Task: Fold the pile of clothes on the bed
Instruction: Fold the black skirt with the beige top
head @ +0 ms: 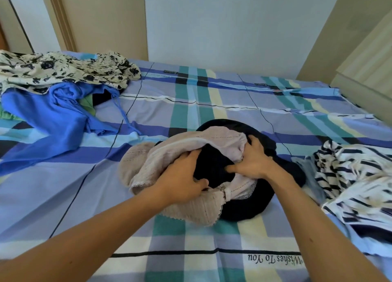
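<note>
Two bare forearms come in from the near edge over the plaid bed sheet [191,250], either side of its "Wishes To You" lettering [273,260]. We see both hands on one bundle mid-bed: a pale pink knit top [191,209] tangled with a dark navy garment [250,207]. Left grip [182,182]: fingers curled round a fold of the knit top, thumb at the dark cloth. Right grip [254,163]: clutching the dark navy garment, fingertips at the knit's upper edge. Bundle is crumpled, unfolded. Just right of it, a navy-and-white striped garment [350,175] lies heaped. Farther left, a blue garment [53,120] sprawls over a green one [89,107]. Behind that, a cream floral garment [63,69] sits by the wall [233,27].
</note>
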`<control>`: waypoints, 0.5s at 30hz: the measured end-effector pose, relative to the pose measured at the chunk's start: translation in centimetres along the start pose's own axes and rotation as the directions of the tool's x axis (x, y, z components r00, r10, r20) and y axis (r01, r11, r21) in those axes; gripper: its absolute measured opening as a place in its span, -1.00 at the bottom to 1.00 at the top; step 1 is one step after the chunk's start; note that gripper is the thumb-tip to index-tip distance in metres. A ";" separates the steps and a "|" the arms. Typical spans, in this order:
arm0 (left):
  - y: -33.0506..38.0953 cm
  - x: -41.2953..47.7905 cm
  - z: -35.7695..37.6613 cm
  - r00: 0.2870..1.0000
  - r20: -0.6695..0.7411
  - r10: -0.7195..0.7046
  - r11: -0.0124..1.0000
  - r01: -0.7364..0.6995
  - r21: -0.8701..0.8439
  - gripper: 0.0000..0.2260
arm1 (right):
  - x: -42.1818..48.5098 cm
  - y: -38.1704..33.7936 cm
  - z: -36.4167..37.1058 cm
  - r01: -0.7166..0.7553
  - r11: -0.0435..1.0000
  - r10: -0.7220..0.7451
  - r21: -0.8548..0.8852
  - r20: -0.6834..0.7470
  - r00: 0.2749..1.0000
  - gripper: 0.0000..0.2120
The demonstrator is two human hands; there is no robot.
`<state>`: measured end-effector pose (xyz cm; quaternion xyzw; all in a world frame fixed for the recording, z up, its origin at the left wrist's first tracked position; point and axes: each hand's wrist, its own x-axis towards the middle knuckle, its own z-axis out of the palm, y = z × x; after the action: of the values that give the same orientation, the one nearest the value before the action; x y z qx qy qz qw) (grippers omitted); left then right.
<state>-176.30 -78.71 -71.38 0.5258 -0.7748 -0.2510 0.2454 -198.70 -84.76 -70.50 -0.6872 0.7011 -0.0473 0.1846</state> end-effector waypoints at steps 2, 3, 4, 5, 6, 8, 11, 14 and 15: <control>0.1 0.3 -0.5 0.997 -0.077 -0.016 1.000 0.015 -0.020 -0.34 | 0.7 -0.2 0.5 0.019 0.999 -0.023 0.038 0.098 0.995 0.28; 0.2 0.3 -0.8 0.994 -0.104 -0.016 1.000 0.014 -0.019 -0.41 | 0.9 -0.1 0.9 0.010 1.000 -0.011 0.017 0.080 0.997 0.22; 0.3 0.4 -1.0 0.994 -0.112 -0.011 1.000 0.010 -0.014 -0.46 | 1.1 -0.2 1.1 -0.009 1.000 0.009 -0.027 0.024 1.000 0.09; 0.2 0.5 -1.2 0.994 -0.107 -0.011 1.000 0.010 -0.010 -0.49 | 1.3 -0.2 1.4 -0.036 0.997 0.031 -0.073 -0.063 0.998 -0.11; 0.1 0.5 -1.4 0.995 -0.100 -0.009 1.000 0.008 -0.008 -0.50 | 1.5 -0.5 1.5 -0.044 0.994 0.029 -0.098 -0.155 0.988 -0.33; -0.1 0.6 -1.8 0.996 -0.091 0.004 1.000 -0.005 -0.008 -0.46 | 1.5 -1.1 1.4 -0.051 0.998 0.039 -0.039 -0.248 0.968 -0.69; -0.7 0.7 -2.9 0.996 -0.088 -0.008 1.000 0.006 -0.020 -0.40 | 1.6 -0.8 0.2 0.011 0.974 0.025 0.225 -0.156 0.987 -0.80; -1.2 0.9 -4.0 0.997 -0.069 -0.025 1.000 0.026 0.017 -0.24 | -0.7 -1.6 -1.5 0.070 0.743 -0.064 0.665 -0.033 0.997 -0.87; -1.1 0.9 -4.4 0.999 -0.050 -0.013 0.999 0.015 0.039 -0.18 | -1.5 -2.2 -1.8 0.064 0.667 -0.087 0.743 -0.008 0.996 -0.82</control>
<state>-172.99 -80.46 -68.67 0.5419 -0.7695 -0.2243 0.2527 -197.25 -83.73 -67.84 -0.5818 0.5897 -0.3258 0.4557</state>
